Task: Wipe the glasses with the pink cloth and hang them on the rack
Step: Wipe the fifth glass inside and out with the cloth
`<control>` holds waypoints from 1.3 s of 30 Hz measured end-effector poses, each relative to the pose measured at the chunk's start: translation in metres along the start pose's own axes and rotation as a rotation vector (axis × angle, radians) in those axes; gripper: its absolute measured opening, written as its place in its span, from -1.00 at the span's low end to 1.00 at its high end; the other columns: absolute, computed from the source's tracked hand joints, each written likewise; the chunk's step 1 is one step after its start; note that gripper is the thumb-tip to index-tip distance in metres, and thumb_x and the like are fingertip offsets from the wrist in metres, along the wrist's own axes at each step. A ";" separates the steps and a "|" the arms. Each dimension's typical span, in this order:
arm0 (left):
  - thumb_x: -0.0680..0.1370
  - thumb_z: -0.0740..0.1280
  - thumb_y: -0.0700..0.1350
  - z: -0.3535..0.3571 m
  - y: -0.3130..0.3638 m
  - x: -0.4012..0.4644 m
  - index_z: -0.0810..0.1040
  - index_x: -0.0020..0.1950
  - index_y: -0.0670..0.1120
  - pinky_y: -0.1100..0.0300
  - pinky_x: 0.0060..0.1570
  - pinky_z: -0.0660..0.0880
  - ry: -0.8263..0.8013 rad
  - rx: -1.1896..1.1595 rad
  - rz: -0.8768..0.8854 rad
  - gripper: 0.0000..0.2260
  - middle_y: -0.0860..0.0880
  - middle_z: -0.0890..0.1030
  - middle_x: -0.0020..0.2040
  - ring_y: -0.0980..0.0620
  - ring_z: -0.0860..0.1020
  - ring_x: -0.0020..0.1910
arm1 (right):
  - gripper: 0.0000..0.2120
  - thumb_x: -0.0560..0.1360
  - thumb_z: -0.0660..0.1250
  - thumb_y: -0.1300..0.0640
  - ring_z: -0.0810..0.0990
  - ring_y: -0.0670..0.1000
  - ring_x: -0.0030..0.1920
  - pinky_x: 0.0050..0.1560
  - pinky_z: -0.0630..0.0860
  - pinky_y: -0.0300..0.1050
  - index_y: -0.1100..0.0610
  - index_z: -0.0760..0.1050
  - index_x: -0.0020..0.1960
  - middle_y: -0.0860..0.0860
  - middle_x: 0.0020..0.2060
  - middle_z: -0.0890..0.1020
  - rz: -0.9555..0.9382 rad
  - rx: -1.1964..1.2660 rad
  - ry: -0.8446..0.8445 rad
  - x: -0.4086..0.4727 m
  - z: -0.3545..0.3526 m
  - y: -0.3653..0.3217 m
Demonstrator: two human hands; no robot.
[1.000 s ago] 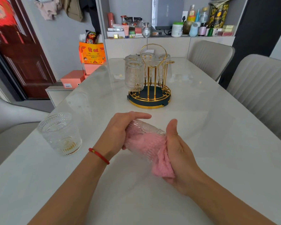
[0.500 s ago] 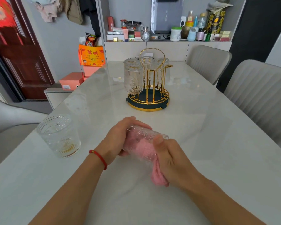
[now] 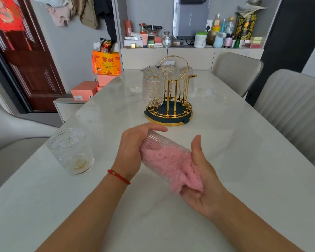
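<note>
Risk: glass slipping between gripping left hand and right hand clutching pink cloth, if twisted hard.

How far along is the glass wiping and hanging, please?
Done: several glasses hang upside down on the rack. In hand: the left hand holds a glass with the pink cloth stuffed inside, the right hand working it. Left: one glass stands upright on the table, then hanging both.
</note>
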State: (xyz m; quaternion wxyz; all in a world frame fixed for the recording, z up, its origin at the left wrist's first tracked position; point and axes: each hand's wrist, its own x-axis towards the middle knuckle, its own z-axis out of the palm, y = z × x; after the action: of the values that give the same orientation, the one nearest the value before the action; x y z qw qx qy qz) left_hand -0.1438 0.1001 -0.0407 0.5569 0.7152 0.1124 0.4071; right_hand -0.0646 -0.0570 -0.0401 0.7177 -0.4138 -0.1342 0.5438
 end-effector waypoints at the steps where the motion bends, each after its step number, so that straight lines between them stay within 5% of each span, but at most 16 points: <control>1: 0.55 0.07 0.04 0.000 0.001 0.001 0.74 -0.02 -0.15 0.03 -0.04 0.60 0.017 -0.024 -0.052 -0.52 -0.18 0.71 0.03 -0.21 0.65 0.02 | -0.08 0.27 0.32 -0.51 0.67 0.36 0.09 -0.11 0.66 0.00 0.20 0.54 0.31 0.28 0.16 0.67 -0.015 -0.133 -0.026 0.002 0.000 -0.003; 2: 0.52 0.08 0.04 0.002 0.003 0.001 0.75 -0.05 -0.14 0.04 -0.08 0.61 0.027 -0.036 -0.127 -0.53 -0.20 0.71 0.05 -0.19 0.65 0.04 | -0.11 0.21 0.39 -0.53 0.64 0.42 0.07 -0.07 0.62 0.02 0.14 0.58 0.24 0.29 0.19 0.63 -0.065 -0.311 -0.064 0.002 0.000 -0.006; 5: 0.42 0.11 0.09 0.004 0.012 0.001 0.74 -0.03 -0.08 0.01 -0.17 0.60 0.005 0.042 -0.338 -0.54 -0.18 0.69 0.10 -0.20 0.64 0.09 | -0.46 0.31 0.60 -0.21 0.59 0.02 -0.39 -0.36 0.53 -0.14 0.24 0.60 -0.04 0.15 -0.31 0.65 -0.260 -0.883 -0.186 -0.005 -0.008 -0.013; 8: 0.52 0.07 0.13 0.004 0.011 0.002 0.76 -0.01 0.00 0.05 -0.21 0.62 -0.066 0.164 -0.432 -0.53 -0.09 0.73 0.05 -0.16 0.67 0.05 | -0.56 0.46 0.51 -0.03 0.57 0.19 -0.36 -0.31 0.53 0.03 0.37 0.53 -0.17 0.29 -0.35 0.59 -0.267 -1.178 -0.285 -0.006 -0.016 -0.013; 11: 0.52 0.08 0.29 -0.001 0.008 0.001 0.72 0.12 -0.04 0.09 -0.27 0.61 -0.119 0.113 -0.558 -0.43 -0.17 0.73 0.07 -0.15 0.69 -0.06 | -0.73 0.57 0.41 0.02 0.57 -0.11 -0.39 -0.28 0.52 -0.19 0.10 0.54 -0.26 -0.09 -0.44 0.60 -0.276 -1.304 -0.288 -0.006 -0.015 -0.014; 13: 0.60 0.12 0.36 -0.001 0.008 0.002 0.67 0.16 -0.06 0.01 -0.16 0.66 -0.100 0.128 -0.603 -0.43 -0.14 0.72 0.07 -0.13 0.70 -0.02 | -0.60 0.60 0.31 -0.09 0.57 -0.19 -0.40 -0.29 0.48 -0.32 0.16 0.56 -0.28 -0.21 -0.49 0.57 -0.303 -1.293 -0.318 -0.007 -0.009 -0.011; 17: 0.62 0.25 0.22 0.011 0.011 0.001 0.56 -0.04 -0.01 -0.15 -0.03 0.62 0.163 0.011 -0.605 -0.69 -0.11 0.66 -0.02 -0.16 0.66 -0.03 | -0.27 0.54 0.07 -0.41 0.58 0.10 -0.52 -0.37 0.54 -0.08 0.10 0.49 -0.53 -0.03 -0.62 0.52 -0.469 -0.981 -0.249 -0.012 0.002 0.006; 20: 0.48 0.29 0.28 0.016 0.010 0.001 0.54 -0.20 -0.03 -0.19 -0.06 0.62 0.250 -0.057 -0.549 -0.63 -0.14 0.63 -0.10 -0.22 0.64 -0.05 | -0.18 0.48 0.05 -0.37 0.34 -0.01 -0.68 -0.58 0.33 -0.27 0.42 0.46 -0.35 0.12 -0.65 0.36 -0.380 -0.632 -0.089 -0.018 0.015 0.010; 24: 0.37 0.27 0.34 0.014 0.009 0.001 0.54 -0.23 -0.22 -0.12 -0.14 0.49 0.267 -0.071 -0.361 -0.43 -0.22 0.53 -0.20 -0.16 0.53 -0.17 | -0.30 0.40 0.16 -0.34 0.24 -0.08 -0.71 -0.68 0.32 -0.32 0.36 0.45 -0.04 0.17 -0.47 0.31 -0.193 -0.181 0.023 -0.023 0.028 0.008; 27: 0.48 0.23 0.28 0.014 0.005 0.000 0.54 -0.18 -0.42 -0.11 -0.12 0.50 0.247 -0.042 -0.183 -0.31 -0.39 0.54 -0.23 -0.16 0.53 -0.19 | -0.37 0.50 0.14 -0.30 0.23 -0.13 -0.76 -0.69 0.34 -0.33 0.30 0.44 0.09 0.04 -0.56 0.45 -0.117 0.084 0.042 -0.026 0.030 0.003; 29: 0.59 0.17 0.16 0.014 0.004 -0.001 0.66 -0.20 -0.27 0.01 -0.09 0.56 0.254 -0.039 -0.086 -0.46 -0.37 0.61 -0.19 -0.15 0.62 -0.16 | -0.33 0.52 0.15 -0.30 0.18 -0.16 -0.77 -0.70 0.33 -0.33 0.33 0.50 0.14 0.04 -0.53 0.48 -0.098 0.218 0.018 -0.025 0.029 0.001; 31: 0.62 0.12 0.11 0.015 0.006 -0.002 0.70 -0.16 -0.10 0.10 -0.09 0.60 0.221 -0.052 -0.006 -0.55 -0.25 0.67 -0.14 -0.09 0.65 -0.11 | -0.37 0.47 0.22 -0.29 0.17 -0.16 -0.77 -0.72 0.28 -0.37 0.32 0.58 -0.01 0.05 -0.44 0.53 -0.103 0.298 -0.020 -0.025 0.026 -0.002; 33: 0.53 0.12 0.19 0.016 0.011 0.000 0.67 -0.10 -0.11 0.19 -0.13 0.59 0.180 -0.067 -0.017 -0.54 -0.25 0.67 -0.06 -0.06 0.64 -0.08 | -0.36 0.43 0.24 -0.30 0.20 -0.15 -0.77 -0.73 0.20 -0.41 0.32 0.58 -0.03 0.05 -0.46 0.54 -0.110 0.249 -0.048 -0.023 0.023 -0.007; 36: 0.36 0.19 0.23 0.008 0.017 0.003 0.67 -0.04 -0.14 0.16 -0.30 0.52 0.054 -0.098 -0.264 -0.49 -0.32 0.61 -0.07 -0.08 0.57 -0.18 | -0.16 0.45 0.06 -0.40 0.24 -0.05 -0.74 -0.72 0.21 -0.36 0.41 0.53 0.05 0.20 -0.54 0.45 -0.186 -0.258 -0.006 -0.022 0.015 -0.014; 39: 0.52 0.14 0.30 -0.005 0.015 -0.001 0.69 0.11 -0.11 0.25 -0.48 0.35 -0.171 -0.053 -0.507 -0.43 -0.26 0.51 -0.21 -0.08 0.43 -0.39 | -0.17 0.56 -0.05 -0.39 0.37 -0.04 -0.68 -0.55 0.34 -0.39 0.28 0.48 -0.45 0.10 -0.65 0.44 -0.448 -0.782 -0.028 -0.022 0.012 -0.013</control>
State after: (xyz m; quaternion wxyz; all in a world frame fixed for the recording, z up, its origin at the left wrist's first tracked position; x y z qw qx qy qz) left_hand -0.1527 0.0973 -0.0273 0.6670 0.6812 0.2300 0.1952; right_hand -0.0723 -0.0722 -0.0174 0.6055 -0.6072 -0.4257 0.2888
